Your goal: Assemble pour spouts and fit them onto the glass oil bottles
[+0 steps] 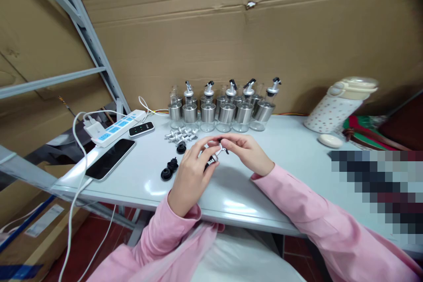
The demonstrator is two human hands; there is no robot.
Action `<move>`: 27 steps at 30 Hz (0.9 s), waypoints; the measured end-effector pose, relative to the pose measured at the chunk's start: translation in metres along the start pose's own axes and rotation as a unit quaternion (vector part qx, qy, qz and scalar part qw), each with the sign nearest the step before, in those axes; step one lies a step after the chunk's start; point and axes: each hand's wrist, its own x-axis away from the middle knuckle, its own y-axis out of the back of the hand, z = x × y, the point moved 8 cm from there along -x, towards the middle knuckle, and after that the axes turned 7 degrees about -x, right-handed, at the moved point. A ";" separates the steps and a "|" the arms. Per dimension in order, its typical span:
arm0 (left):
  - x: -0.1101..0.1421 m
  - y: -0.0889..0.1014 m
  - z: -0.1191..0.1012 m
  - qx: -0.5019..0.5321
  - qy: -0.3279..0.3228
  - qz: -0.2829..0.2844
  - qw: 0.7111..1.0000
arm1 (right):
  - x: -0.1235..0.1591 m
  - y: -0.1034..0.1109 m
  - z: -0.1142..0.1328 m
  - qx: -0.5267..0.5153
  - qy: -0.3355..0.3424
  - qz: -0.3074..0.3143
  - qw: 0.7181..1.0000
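Note:
Between both hands, just above the table, is a silver-and-black pour spout [215, 156]. My left hand [195, 166] has its fingers closed round the spout's body. My right hand [245, 149] pinches the small black-tipped end of it, partly hidden by the fingers. Left of my hands lie several black ribbed stoppers [168, 172] and a pile of silver spout pieces [181, 135]. Behind them stand rows of glass bottles with steel sleeves [208, 113]; those in front, apart from the leftmost, carry silver spouts with black flip tips [231, 87].
At left lie a phone [110, 159], a white power strip [120, 128] with cables and a small black device [142, 129]. A dotted flask [339, 105] and a white oval case [330, 141] are at right. A metal rack post [95, 44] and cardboard [185, 39] border the table.

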 end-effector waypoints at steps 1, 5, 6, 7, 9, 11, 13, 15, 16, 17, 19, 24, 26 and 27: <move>0.000 0.000 0.000 0.001 -0.001 -0.002 1.000 | 0.000 0.000 0.000 0.000 0.000 0.002 1.000; 0.001 0.001 -0.001 0.012 0.003 -0.006 1.000 | 0.001 0.001 -0.001 0.021 -0.006 -0.011 1.000; 0.001 0.001 -0.001 0.011 0.004 -0.002 1.000 | 0.001 0.001 -0.001 0.024 -0.007 -0.013 1.000; 0.002 0.000 -0.001 0.008 0.004 0.002 1.000 | 0.001 0.001 -0.002 0.025 -0.008 -0.013 1.000; 0.002 -0.002 -0.002 -0.006 0.001 0.016 1.000 | 0.001 0.001 -0.002 0.021 -0.009 -0.012 1.000; 0.002 -0.003 -0.003 -0.020 -0.002 0.032 0.999 | 0.002 0.001 -0.002 0.017 -0.009 -0.011 1.000; 0.002 -0.004 -0.003 -0.022 0.002 0.043 0.999 | 0.002 0.000 -0.002 0.007 -0.007 -0.004 1.000; 0.002 -0.003 -0.003 -0.005 0.008 0.042 0.999 | 0.003 -0.001 -0.002 -0.018 -0.010 0.007 1.000; 0.002 -0.002 -0.003 0.009 0.010 0.037 0.999 | 0.003 -0.002 -0.002 -0.037 -0.016 0.011 0.999; 0.002 -0.001 -0.002 0.024 0.011 0.028 0.999 | 0.004 -0.003 -0.003 -0.060 -0.028 0.014 0.998; 0.003 0.003 -0.003 0.048 0.009 0.006 0.999 | 0.005 -0.004 -0.006 -0.110 -0.055 0.018 0.992; 0.003 0.010 -0.004 0.071 0.006 -0.033 0.997 | 0.006 -0.012 -0.009 -0.215 -0.088 0.072 0.970; 0.003 0.011 -0.004 0.085 0.009 -0.037 0.996 | 0.007 -0.017 -0.009 -0.243 -0.099 0.105 0.959; 0.003 0.011 -0.004 0.093 0.010 -0.036 0.995 | 0.008 -0.018 -0.010 -0.255 -0.106 0.119 0.954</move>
